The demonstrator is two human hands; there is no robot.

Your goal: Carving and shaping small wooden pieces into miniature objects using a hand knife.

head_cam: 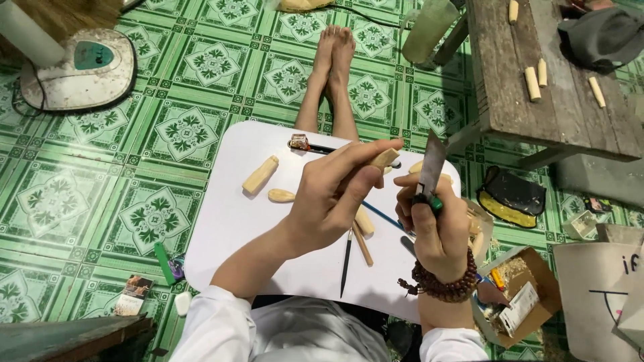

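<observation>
Right hand, beaded wrist, clenched on a knife, blade up at 12 o'clock. Left hand at its 9 o'clock pinches a wooden peg steady over the white surface — presented for carving.

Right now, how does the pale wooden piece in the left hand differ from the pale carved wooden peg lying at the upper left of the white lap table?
The pale wooden piece in the left hand is pinched in the fingers and mostly hidden; the pale carved wooden peg lies free and fully visible on the white lap table. The held piece sits by the right hand's knife blade; the peg lies apart. Both are light wood.
</observation>
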